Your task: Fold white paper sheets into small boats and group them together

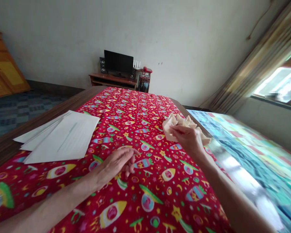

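Observation:
My left hand (122, 160) hovers over or rests on the red patterned cloth near the middle. Its fingers are loosely bent and apart, with nothing visible in them. At the right side of the cloth, my right hand (187, 137) is closed in a pinch at a cluster of cream folded paper pieces (169, 122). Thumb and finger meet at the cluster's near side; the hand hides part of it. The pieces have pointed, standing folds. A fanned stack of white paper sheets (65, 139) lies to the left of my left hand, with faint print on top.
The red cloth (145, 176) covers a long dark wooden table (70, 100). A bed with a patchwork cover (254, 139) adjoins the right edge. Beyond the far end stand a monitor (118, 63), speakers and a red telephone (147, 69). A yellow cabinet (8, 68) stands far left.

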A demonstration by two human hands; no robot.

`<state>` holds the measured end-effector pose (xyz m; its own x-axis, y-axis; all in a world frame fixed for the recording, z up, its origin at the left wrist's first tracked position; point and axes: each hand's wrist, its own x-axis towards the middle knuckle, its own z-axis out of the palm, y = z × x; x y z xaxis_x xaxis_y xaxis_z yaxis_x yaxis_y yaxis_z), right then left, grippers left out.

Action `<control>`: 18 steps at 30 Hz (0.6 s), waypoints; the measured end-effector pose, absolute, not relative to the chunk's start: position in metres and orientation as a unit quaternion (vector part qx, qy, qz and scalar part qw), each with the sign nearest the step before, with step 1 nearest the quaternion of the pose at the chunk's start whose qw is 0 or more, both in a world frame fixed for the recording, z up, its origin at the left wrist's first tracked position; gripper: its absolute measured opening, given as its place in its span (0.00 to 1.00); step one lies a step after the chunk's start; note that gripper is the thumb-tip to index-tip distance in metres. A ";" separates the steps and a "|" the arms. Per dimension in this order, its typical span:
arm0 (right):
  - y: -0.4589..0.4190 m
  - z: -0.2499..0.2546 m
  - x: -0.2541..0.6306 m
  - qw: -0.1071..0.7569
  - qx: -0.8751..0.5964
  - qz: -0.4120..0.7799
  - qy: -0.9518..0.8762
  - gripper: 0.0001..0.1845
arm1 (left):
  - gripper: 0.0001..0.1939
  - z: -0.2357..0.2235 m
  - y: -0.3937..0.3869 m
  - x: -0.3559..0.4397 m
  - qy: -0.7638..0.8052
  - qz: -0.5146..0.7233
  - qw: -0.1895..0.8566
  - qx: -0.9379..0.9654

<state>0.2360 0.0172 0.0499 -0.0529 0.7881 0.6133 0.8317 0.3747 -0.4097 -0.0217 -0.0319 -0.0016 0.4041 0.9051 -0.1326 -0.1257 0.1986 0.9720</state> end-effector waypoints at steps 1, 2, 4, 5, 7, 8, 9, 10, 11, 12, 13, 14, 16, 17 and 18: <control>0.025 0.055 0.247 0.371 -0.568 -0.046 -0.733 0.12 | 0.22 -0.003 -0.031 -0.022 0.388 0.372 0.666 0.518; 0.033 0.059 0.257 0.342 -0.584 -0.071 -0.732 0.12 | 0.22 -0.005 -0.030 -0.022 0.387 0.357 0.663 0.531; 0.047 0.064 0.273 0.268 -0.616 -0.099 -0.734 0.13 | 0.22 -0.007 -0.029 -0.023 0.385 0.334 0.663 0.548; 0.053 0.065 0.278 0.235 -0.627 -0.117 -0.733 0.14 | 0.21 -0.008 -0.029 -0.024 0.384 0.331 0.664 0.550; 0.062 0.064 0.285 0.172 -0.635 -0.141 -0.740 0.14 | 0.20 -0.008 -0.029 -0.024 0.384 0.335 0.665 0.546; 0.065 0.063 0.286 0.143 -0.635 -0.150 -0.745 0.15 | 0.19 -0.009 -0.029 -0.024 0.384 0.336 0.666 0.544; 0.067 0.061 0.286 0.115 -0.632 -0.154 -0.751 0.16 | 0.19 -0.009 -0.029 -0.024 0.383 0.332 0.667 0.546; 0.068 0.060 0.284 0.087 -0.628 -0.155 -0.758 0.16 | 0.19 -0.009 -0.029 -0.024 0.382 0.327 0.669 0.548; 0.068 0.060 0.282 0.060 -0.626 -0.154 -0.762 0.17 | 0.19 -0.010 -0.028 -0.023 0.380 0.324 0.670 0.550; 0.068 0.059 0.280 0.036 -0.626 -0.153 -0.763 0.18 | 0.19 -0.010 -0.028 -0.023 0.379 0.321 0.671 0.551; 0.067 0.059 0.278 0.016 -0.631 -0.154 -0.760 0.18 | 0.19 -0.011 -0.027 -0.023 0.378 0.321 0.671 0.551; 0.067 0.059 0.275 0.001 -0.637 -0.157 -0.755 0.19 | 0.19 -0.011 -0.027 -0.023 0.378 0.323 0.671 0.550; 0.066 0.059 0.273 -0.013 -0.650 -0.164 -0.742 0.19 | 0.18 -0.010 -0.027 -0.023 0.377 0.325 0.671 0.550; 0.066 0.059 0.273 -0.013 -0.652 -0.166 -0.739 0.19 | 0.18 -0.009 -0.028 -0.023 0.377 0.326 0.670 0.551; 0.066 0.058 0.274 -0.004 -0.652 -0.165 -0.740 0.19 | 0.17 -0.008 -0.028 -0.023 0.377 0.325 0.669 0.552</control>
